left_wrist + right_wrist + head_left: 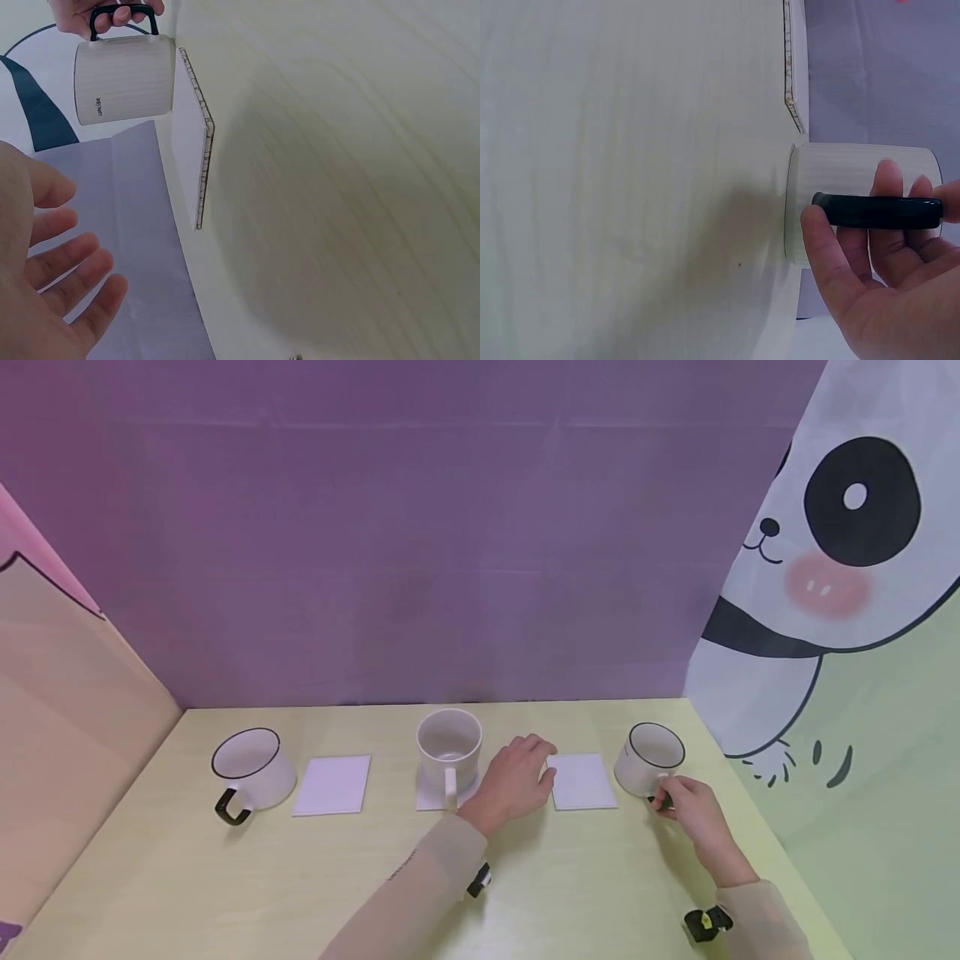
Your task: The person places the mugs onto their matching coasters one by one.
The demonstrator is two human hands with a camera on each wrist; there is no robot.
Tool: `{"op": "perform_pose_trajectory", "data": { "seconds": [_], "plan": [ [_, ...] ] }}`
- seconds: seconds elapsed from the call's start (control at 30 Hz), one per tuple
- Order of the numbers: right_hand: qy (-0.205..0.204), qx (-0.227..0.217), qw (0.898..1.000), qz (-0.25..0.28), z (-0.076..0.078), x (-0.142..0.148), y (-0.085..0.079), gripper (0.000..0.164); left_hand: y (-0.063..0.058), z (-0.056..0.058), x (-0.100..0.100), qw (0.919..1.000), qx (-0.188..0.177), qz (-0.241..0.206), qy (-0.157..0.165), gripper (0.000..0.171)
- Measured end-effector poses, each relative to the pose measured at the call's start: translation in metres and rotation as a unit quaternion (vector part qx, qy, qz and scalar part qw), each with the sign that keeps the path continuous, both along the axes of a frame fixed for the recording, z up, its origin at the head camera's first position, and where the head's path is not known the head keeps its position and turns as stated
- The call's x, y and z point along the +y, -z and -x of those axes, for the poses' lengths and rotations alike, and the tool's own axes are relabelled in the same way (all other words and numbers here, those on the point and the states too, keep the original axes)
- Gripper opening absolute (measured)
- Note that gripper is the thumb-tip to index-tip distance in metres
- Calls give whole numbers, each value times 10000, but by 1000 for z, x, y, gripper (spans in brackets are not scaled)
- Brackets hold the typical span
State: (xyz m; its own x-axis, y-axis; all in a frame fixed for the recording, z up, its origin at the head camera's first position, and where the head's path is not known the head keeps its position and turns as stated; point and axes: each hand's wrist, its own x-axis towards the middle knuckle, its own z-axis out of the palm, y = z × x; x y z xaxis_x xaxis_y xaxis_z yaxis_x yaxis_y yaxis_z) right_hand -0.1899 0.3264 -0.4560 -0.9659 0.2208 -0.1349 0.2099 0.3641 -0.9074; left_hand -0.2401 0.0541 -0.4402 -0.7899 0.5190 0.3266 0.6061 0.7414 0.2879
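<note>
On the right side of the table, my right hand (697,827) holds a white mug (633,768) with a dark rim by its black handle (877,211). In the right wrist view the fingers curl round that handle. The left wrist view shows small dark lettering on this mug's side. My left hand (513,781), its fingers loosely bent and holding nothing, reaches in between a plain white mug (450,739) and a square white coaster (583,782). Its fingertips overlap the left edge of that coaster in the head view.
The plain mug stands on a second coaster (429,797), its white handle toward me. Another coaster (332,785) lies farther left, beside a dark-rimmed mug (266,781) with a black handle. A purple backdrop (435,552) borders the table's (225,893) far edge.
</note>
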Motion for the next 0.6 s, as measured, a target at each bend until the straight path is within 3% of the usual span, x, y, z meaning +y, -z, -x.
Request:
{"op": "perform_pose_trajectory", "data": {
  "seconds": [0.33, 0.6],
  "plan": [
    [17, 45, 10000, -3, -2, 0, -1, 30, 13, 3, 9, 9996, -11, 266, 20, 28],
    [2, 23, 10000, -9, -1, -1, -2, 30, 16, 5, 12, 9982, -118, 587, 16, 30]
  ]
}}
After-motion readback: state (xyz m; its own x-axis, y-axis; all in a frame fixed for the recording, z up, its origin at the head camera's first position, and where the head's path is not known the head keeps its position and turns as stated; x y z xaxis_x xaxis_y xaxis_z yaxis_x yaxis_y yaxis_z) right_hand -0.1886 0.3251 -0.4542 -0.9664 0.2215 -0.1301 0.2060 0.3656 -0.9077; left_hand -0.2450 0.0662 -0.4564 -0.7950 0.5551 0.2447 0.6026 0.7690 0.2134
